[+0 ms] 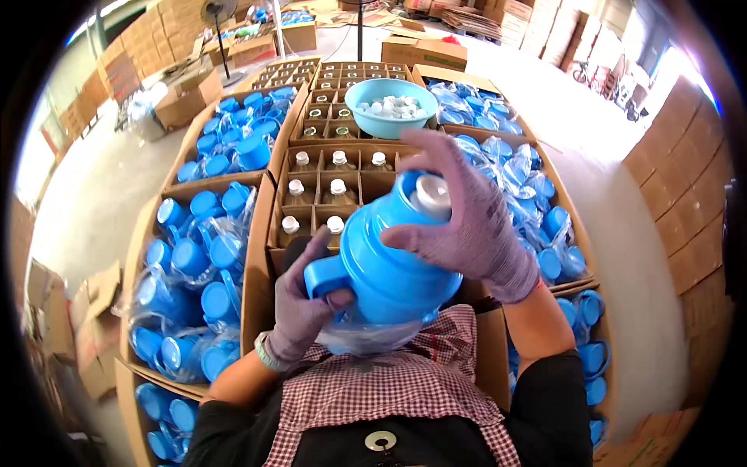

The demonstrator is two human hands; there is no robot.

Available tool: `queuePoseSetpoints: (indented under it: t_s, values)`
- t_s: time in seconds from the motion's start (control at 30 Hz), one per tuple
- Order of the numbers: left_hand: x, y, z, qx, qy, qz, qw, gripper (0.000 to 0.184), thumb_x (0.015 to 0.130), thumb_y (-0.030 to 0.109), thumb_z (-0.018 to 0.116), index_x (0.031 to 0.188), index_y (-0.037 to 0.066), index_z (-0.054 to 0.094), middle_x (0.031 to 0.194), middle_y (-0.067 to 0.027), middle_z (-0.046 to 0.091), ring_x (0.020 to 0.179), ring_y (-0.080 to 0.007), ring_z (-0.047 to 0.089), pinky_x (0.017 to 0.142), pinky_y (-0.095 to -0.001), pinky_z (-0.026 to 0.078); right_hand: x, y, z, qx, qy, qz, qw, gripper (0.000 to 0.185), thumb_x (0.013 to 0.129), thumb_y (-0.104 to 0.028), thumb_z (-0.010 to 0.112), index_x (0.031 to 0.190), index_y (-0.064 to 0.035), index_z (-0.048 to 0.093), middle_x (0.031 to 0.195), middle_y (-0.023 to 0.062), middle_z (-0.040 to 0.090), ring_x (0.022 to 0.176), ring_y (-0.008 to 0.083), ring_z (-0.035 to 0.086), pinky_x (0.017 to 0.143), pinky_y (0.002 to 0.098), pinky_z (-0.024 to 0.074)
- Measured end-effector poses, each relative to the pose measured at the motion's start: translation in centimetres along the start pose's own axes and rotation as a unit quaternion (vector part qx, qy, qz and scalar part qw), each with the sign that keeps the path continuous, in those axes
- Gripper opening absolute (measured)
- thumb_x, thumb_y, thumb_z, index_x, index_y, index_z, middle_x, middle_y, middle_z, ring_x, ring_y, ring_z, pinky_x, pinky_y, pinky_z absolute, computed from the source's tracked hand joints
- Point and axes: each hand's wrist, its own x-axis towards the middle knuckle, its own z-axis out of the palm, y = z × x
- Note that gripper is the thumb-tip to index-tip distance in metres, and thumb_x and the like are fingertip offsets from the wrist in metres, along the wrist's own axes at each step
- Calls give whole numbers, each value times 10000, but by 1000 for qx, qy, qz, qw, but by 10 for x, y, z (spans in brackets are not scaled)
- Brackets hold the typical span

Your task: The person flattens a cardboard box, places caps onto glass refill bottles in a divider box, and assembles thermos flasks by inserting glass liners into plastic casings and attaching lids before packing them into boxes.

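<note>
A blue plastic thermos flask [389, 265] with a side handle tilts in front of my chest, a clear plastic bag round its lower end. My gloved left hand [299, 303] grips the flask at its handle. A white stopper [432, 194] shows in the flask's neck. Curved about that top end is my gloved right hand [475, 222], thumb and fingers spread apart; whether they touch the neck is hard to tell. Just beyond the flask, a divided carton [315, 204] holds white-capped bottles [337, 189].
Cartons of blue plastic flask casings stand at left [191, 261] and right [548, 233]. A light-blue basin [366, 117] of small white pieces rests on the bottle cartons. Stacked boxes [677, 187] line the right side; a stand fan [219, 39] is behind.
</note>
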Motion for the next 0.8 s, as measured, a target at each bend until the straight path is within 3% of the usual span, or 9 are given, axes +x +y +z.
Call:
queuePoseSetpoints:
  t_s: [0.1,0.17,0.27,0.37,0.43,0.5,0.6,0.7,0.8]
  values:
    - [21,1,-17,-87,53,87,991,990,771,177,883,1586,1,349,1029,-17,680,662,-49,587,578,-194,471,-37,21,-10,81,164,-48,982,711,838,-360,840,1372,-15,521,1249,153,618,1151,255,645,985,378,531]
    - [26,2,-35,-129,75,139,979,860,873,373,770,1550,2,391,1214,-83,661,977,-167,639,833,-328,525,-80,52,3,96,286,24,953,533,886,-254,819,1296,-17,575,1245,132,598,1148,226,618,1019,369,507]
    - [29,8,-66,-181,83,91,976,716,999,539,562,1488,22,481,1456,-132,573,1377,-296,521,1151,-498,417,-134,77,48,284,287,320,857,97,899,18,712,975,-11,659,777,5,632,682,59,575,642,215,491]
    - [41,-17,-99,-348,-78,113,927,590,1059,479,417,1483,81,518,1477,-125,573,1348,-320,549,1158,-519,406,-136,61,87,168,272,141,937,173,820,40,745,977,-23,709,876,53,687,783,145,667,687,264,525]
    - [37,-28,-100,-344,-10,99,934,592,1074,498,368,1499,108,502,1510,-118,547,1370,-327,526,1174,-538,385,-127,51,81,90,284,9,954,230,777,-4,784,992,-56,722,923,55,696,809,192,685,697,297,542]
    - [36,-31,-94,-601,16,11,799,591,1075,485,371,1511,102,482,1527,-122,527,1380,-337,512,1175,-541,383,-110,53,65,-49,275,-109,954,259,749,-61,812,993,-86,729,957,49,700,826,223,690,695,328,554]
    - [27,-39,-89,-435,24,55,898,590,1077,471,381,1528,98,458,1538,-132,510,1383,-356,504,1173,-544,384,-104,62,42,-138,169,-208,953,283,727,-147,833,993,-133,735,943,18,702,833,247,687,685,375,558]
    - [26,-28,-56,-348,99,25,932,540,1047,417,462,1463,77,516,1441,-135,591,1273,-312,602,1097,-459,481,-104,71,36,-41,68,-56,995,352,730,-241,853,1010,-96,696,1033,105,719,879,267,718,718,412,573]
    - [26,-40,-62,-437,-83,84,891,589,1058,478,428,1490,84,496,1477,-134,565,1329,-319,560,1139,-502,436,-110,80,74,199,139,57,968,347,751,-275,863,973,-82,678,993,99,729,806,260,733,679,394,584]
